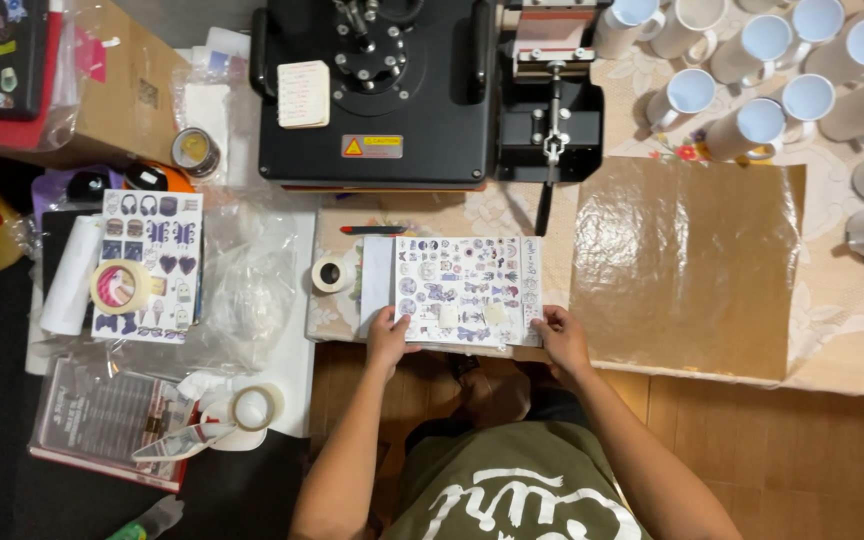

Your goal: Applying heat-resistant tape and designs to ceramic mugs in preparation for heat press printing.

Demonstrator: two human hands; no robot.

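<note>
On the table [852,330], both hands [472,340] hold a sticker sheet [464,290].

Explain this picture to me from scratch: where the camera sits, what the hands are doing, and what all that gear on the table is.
The one picture comes from a camera worn on the person's head, looking straight down. The left hand and right hand grip the near edge of a printed sheet of small designs lying on the table. Behind it stands a black press machine. To the right lie a brown sheet and many white mugs. A tape roll sits beside the printed sheet.
</note>
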